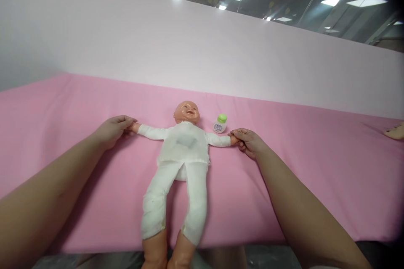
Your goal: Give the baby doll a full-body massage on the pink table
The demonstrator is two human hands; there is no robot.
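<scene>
Our left hand [118, 131] and right hand [249, 142] are each closed in a pinch on one of the doll's small hands, our forearms reaching in from the lower corners and spreading its arms wide. Between them the doll [184, 145] lies face up on the pink-covered worktop [110, 214], its feet over the near edge, with a green-capped bottle [220, 125] near its head and just beyond the arm we hold on the right. Farther out, a pale wall [189, 50] rises behind the worktop, blocking the far side.

Illegible print on bottle label [218, 127]
</scene>
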